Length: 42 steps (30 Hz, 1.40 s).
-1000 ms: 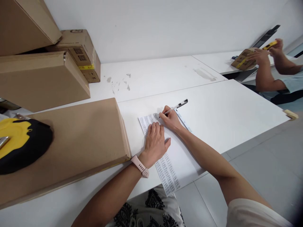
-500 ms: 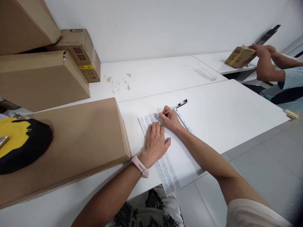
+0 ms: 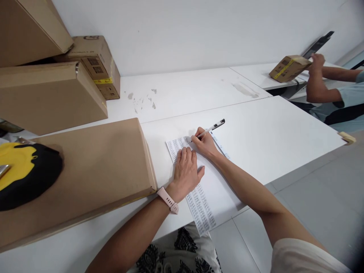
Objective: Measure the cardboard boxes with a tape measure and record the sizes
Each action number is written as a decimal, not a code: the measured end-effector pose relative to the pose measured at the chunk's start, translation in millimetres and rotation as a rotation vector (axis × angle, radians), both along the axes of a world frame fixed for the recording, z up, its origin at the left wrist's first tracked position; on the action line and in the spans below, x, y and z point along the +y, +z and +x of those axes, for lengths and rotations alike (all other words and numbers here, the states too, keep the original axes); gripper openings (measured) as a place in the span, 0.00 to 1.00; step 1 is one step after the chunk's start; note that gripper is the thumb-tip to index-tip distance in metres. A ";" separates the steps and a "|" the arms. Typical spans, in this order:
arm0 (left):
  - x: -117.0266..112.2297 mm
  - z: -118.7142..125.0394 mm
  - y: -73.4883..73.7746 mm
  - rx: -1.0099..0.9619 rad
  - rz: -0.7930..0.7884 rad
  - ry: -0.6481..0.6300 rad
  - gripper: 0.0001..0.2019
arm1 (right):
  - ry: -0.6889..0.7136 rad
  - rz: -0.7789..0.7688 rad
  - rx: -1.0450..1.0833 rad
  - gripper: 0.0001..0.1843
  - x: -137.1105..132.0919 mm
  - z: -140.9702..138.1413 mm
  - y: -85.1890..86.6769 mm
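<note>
My right hand point(image 3: 205, 143) is closed round a pen point(image 3: 212, 127) with a clear barrel and black end, its tip down near the top of a white sheet of paper point(image 3: 217, 193). Columns of small handwriting fill the sheet's left side. Flat on the paper lies my left hand point(image 3: 186, 168), fingers stretched out and thumb apart, with a pink band on the wrist. The sheet's lower end hangs over the table's front edge. Under my right hand, the edge of another printed sheet point(image 3: 220, 146) shows.
A large cardboard box point(image 3: 96, 163) lies left of the paper, with a black-and-yellow object point(image 3: 31, 176) on it. More boxes point(image 3: 51, 89) are stacked behind. At the far right a co-worker's hands point(image 3: 316, 64) hold a small taped box point(image 3: 288, 69). The white table point(image 3: 256, 132) ends at the right.
My hands, the pen and the paper look almost unmoved. At the far right, the co-worker's hands have shifted slightly on the small box.
</note>
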<state>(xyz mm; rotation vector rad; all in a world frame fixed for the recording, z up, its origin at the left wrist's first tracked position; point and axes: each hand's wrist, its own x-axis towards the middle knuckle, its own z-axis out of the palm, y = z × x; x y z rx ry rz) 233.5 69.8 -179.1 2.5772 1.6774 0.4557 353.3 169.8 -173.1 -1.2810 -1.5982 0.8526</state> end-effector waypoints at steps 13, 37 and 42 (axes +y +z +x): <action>-0.3 -0.3 0.6 0.012 0.004 0.007 0.31 | 0.013 -0.016 -0.003 0.08 -1.0 0.0 2.5; -0.6 -0.2 -2.2 -0.039 -0.009 -0.008 0.31 | -0.026 -0.019 -0.057 0.10 -2.9 0.4 5.5; -1.2 -2.0 -3.8 -0.089 0.011 -0.013 0.30 | -0.039 0.128 -0.120 0.07 3.5 6.2 -3.2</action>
